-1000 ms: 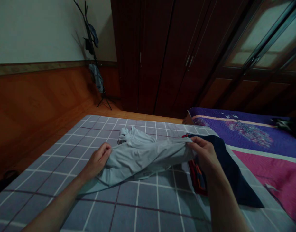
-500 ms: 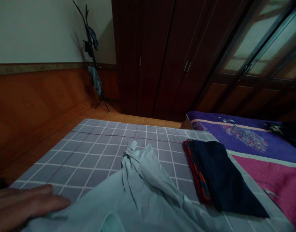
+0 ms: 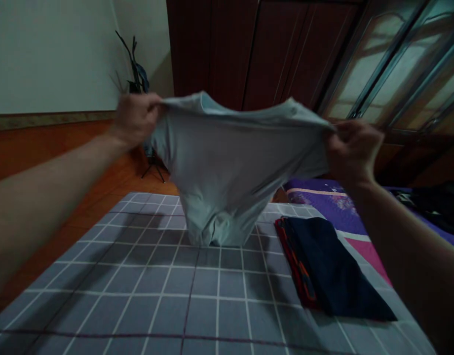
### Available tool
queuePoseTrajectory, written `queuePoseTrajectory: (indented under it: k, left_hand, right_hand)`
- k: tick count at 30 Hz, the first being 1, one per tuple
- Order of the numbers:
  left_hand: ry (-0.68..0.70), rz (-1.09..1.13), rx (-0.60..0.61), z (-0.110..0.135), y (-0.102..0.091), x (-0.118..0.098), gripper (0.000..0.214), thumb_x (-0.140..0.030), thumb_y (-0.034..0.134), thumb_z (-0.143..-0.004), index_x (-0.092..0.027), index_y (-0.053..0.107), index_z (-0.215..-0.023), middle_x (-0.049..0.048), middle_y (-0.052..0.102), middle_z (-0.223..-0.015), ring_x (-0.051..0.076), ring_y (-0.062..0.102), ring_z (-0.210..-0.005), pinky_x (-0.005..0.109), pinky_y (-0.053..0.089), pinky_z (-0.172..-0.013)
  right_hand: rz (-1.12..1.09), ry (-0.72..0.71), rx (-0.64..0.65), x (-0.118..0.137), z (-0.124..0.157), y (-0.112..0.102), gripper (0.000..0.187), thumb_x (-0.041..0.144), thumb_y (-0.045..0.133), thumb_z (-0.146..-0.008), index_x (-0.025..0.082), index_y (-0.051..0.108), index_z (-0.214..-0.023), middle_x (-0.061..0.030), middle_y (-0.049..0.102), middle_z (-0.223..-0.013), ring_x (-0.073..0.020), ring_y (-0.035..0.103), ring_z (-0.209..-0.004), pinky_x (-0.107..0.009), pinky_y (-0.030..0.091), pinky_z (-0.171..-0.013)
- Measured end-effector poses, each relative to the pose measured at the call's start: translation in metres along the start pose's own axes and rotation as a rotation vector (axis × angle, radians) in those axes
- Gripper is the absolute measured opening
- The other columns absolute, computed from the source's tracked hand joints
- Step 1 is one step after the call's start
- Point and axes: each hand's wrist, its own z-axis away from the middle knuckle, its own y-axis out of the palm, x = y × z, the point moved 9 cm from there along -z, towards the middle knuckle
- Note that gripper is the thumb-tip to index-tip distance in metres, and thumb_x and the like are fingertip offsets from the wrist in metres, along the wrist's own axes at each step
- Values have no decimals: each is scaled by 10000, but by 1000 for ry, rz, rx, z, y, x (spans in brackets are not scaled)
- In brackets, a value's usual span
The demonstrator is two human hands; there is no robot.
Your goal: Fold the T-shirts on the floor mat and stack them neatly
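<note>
1. In the head view, the left hand (image 3: 134,121) and the right hand (image 3: 353,150) are held well apart and raised above the bed, each clamped on the top edge of a pale grey-blue shirt (image 3: 227,167) (the fingers are bunched into the cloth).
2. The shirt is held up, pulled taut between the hands, and its lower part hangs down, appearing to touch the grey checked bedsheet (image 3: 138,296).
3. A folded navy garment (image 3: 330,266) is laid to the right on that sheet (a red edge is visible along one side), just beside a purple quilt (image 3: 323,190).
</note>
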Motion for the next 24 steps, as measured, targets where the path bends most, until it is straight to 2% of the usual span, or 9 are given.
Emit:
queuePoseTrajectory:
  k: [3,5,7,11,13,16,19,21,24]
  left_hand:
    - [98,-67,-197,-27,-62,-11,786,-250,-86,-634,274,463,-839,-21,544,-886,221,504,-1031,213,247,-568]
    - [141,-84,-228,-19,-80,-19,808,-267,-71,-668,246,503,-911,4,562,-905,253,511,-1046,261,274,-594]
    - [132,-107,-202,4,-79,-21,748,-348,64,-793,173,563,-985,23,596,-909,256,559,-1040,290,294,-668]
    - [120,-57,-60,86,-45,-21,618,-496,282,-903,-34,691,-949,13,688,-877,154,674,-850,237,430,-731]
    - [164,87,91,143,-19,-24,527,-527,363,-891,-141,721,-897,-8,719,-810,119,680,-718,203,478,-664]
    - [197,242,297,238,16,-29,262,-411,526,-863,-256,723,-942,-10,742,-819,145,690,-691,218,517,-651]
    - [219,316,442,317,40,-41,249,-249,541,-860,-306,685,-1055,3,743,-914,172,703,-783,227,529,-705]
    - [189,377,562,348,53,-51,291,-198,521,-853,-306,668,-1080,16,737,-919,168,702,-776,210,523,-674]
    - [117,455,736,366,59,-66,299,-173,474,-851,-297,671,-1040,24,714,-832,156,681,-696,199,499,-615]
  right_hand:
    - [62,-235,-85,39,-31,-37,262,374,488,-913,163,624,-988,-109,642,-896,-170,566,-779,-292,408,-671]
    - [71,-291,-103,46,-24,-54,240,381,472,-922,204,617,-993,-101,646,-900,-187,584,-797,-310,419,-688]
    - [80,-269,-84,39,0,-59,271,399,475,-909,198,641,-985,-86,654,-871,-202,614,-809,-315,422,-675]
    - [186,-266,-11,11,81,-58,275,382,504,-848,184,693,-876,-86,681,-742,-204,634,-641,-299,435,-557]
    - [245,-306,121,-5,132,-53,256,387,504,-817,222,700,-815,-57,667,-617,-187,578,-466,-296,409,-453]
    - [148,-322,494,-31,220,-40,229,267,470,-859,283,695,-895,-50,712,-716,-194,656,-581,-286,498,-529]
    - [4,-398,678,-36,299,-40,219,200,481,-865,260,680,-935,-34,713,-758,-155,681,-654,-227,530,-587]
    - [-48,-398,699,-36,329,-43,220,175,476,-866,242,675,-934,-44,719,-834,-146,693,-738,-214,545,-660]
    - [-98,-388,698,-29,342,-51,235,157,487,-853,256,670,-961,-48,720,-931,-157,692,-854,-231,556,-743]
